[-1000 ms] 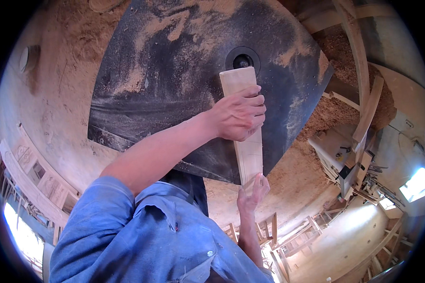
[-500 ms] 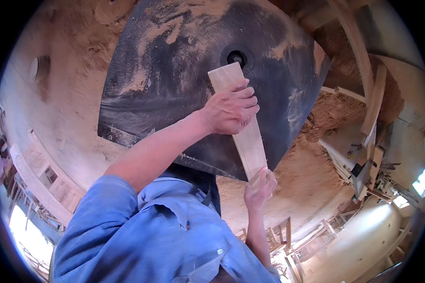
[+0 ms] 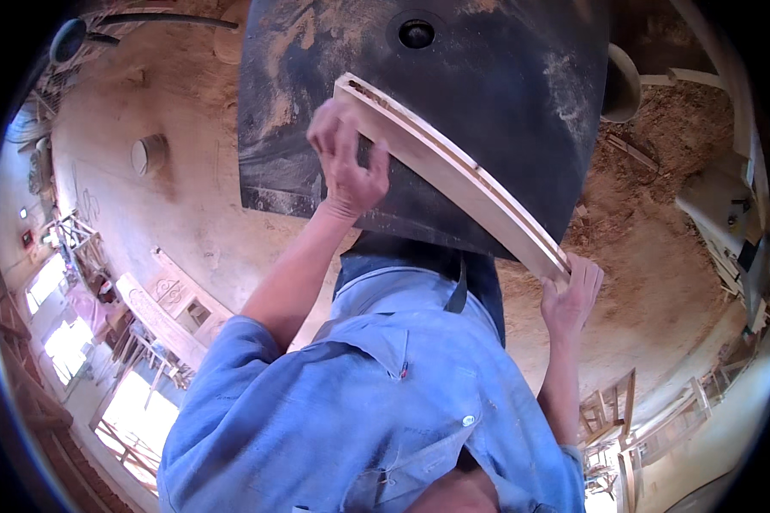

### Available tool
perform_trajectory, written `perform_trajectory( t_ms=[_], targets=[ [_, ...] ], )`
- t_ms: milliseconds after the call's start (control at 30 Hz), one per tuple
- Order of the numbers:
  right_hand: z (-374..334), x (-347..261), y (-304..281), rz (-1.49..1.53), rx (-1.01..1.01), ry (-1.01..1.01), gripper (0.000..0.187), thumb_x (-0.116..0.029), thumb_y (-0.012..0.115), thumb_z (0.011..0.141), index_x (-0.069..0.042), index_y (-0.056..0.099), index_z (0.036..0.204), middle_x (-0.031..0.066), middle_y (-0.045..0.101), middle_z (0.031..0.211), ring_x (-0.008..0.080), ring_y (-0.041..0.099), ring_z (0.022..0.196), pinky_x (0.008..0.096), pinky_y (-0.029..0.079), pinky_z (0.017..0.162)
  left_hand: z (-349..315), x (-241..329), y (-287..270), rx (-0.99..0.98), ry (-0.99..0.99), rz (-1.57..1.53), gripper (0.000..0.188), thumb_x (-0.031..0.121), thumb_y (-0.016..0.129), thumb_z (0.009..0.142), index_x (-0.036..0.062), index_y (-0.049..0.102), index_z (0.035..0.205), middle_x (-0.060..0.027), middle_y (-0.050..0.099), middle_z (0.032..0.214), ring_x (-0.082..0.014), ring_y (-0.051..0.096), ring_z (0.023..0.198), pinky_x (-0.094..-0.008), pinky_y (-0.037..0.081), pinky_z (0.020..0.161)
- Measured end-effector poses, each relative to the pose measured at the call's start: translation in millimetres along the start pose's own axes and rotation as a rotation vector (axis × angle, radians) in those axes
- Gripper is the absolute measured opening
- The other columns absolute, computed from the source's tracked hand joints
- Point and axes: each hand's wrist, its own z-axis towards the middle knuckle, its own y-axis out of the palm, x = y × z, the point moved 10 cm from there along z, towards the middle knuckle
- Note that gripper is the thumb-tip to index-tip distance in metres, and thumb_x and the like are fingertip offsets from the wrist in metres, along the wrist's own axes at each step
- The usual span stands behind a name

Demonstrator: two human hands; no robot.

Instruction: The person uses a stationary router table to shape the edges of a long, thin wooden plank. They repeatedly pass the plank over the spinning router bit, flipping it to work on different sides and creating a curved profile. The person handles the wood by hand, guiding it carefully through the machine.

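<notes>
1. We noted the wooden board [image 3: 458, 175] had turned since a second earlier: then its broad pale face was toward the camera, standing nearly upright over the dark machine table [image 3: 505, 77]; now its narrow edge showed, with a groove running along its length, and it lay slanted from upper left to lower right.
2. Left hand [image 3: 346, 162] was clenched around the board's upper end, fingers wrapped over the edge. Earlier it had gripped nearer the middle of the face.
3. Right hand [image 3: 571, 295] grasped the board's lower end from beneath, palm against the end. It had been below the board before as well, though now further right.
4. The board sat above the dark, sawdust-strewn table, below the round hole [image 3: 416, 33]; whether it touched the surface we could not tell.
5. Our judgement: the piece was rotated onto its edge, so the grooved side was being presented for inspection or the next pass.
6. Sawdust [image 3: 659, 128] covered the floor to the right.
</notes>
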Motion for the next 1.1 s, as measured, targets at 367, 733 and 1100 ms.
perform_trajectory(
  t_ms=[367, 733, 1100],
  targets=[
    [-11.8, -0.8, 2.2, 0.181, -0.020, -0.146, 0.045, 0.007, 0.075, 0.073, -0.005, 0.063, 0.115, 0.0184, 0.063, 0.109, 0.0424, 0.061, 0.107, 0.0506, 0.051, 0.091, -91.2, -11.5, 37.5, 0.088, -1.171, -0.735, 0.038, 0.007, 0.065, 0.099, -0.0059, 0.061, 0.134, -0.0094, 0.071, 0.114, -0.0167, 0.065, 0.105, -0.0315, 0.051, 0.098],
    [-23.9, -12.4, 7.9, 0.168, -0.006, -0.343, 0.042, 0.006, 0.074, 0.069, -0.005, 0.058, 0.106, 0.0177, 0.060, 0.104, 0.0419, 0.060, 0.099, 0.0508, 0.050, 0.085, -116.5, 72.1, 69.2, 0.003, -1.522, -1.088, 0.026, 0.015, 0.066, 0.097, 0.0065, 0.068, 0.122, -0.0042, 0.072, 0.105, -0.0176, 0.071, 0.092, -0.0339, 0.057, 0.083],
    [-37.7, 0.0, 21.0, 0.136, -0.165, -0.251, 0.086, -0.003, 0.086, 0.073, -0.008, 0.051, 0.152, 0.0225, 0.053, 0.149, 0.0439, 0.049, 0.139, 0.0535, 0.039, 0.118, -120.7, 56.1, 81.2, 0.012, -1.440, -1.209, 0.041, 0.003, 0.067, 0.092, -0.0011, 0.059, 0.132, -0.0114, 0.070, 0.116, -0.0253, 0.073, 0.105, -0.0411, 0.062, 0.091]
  ],
)
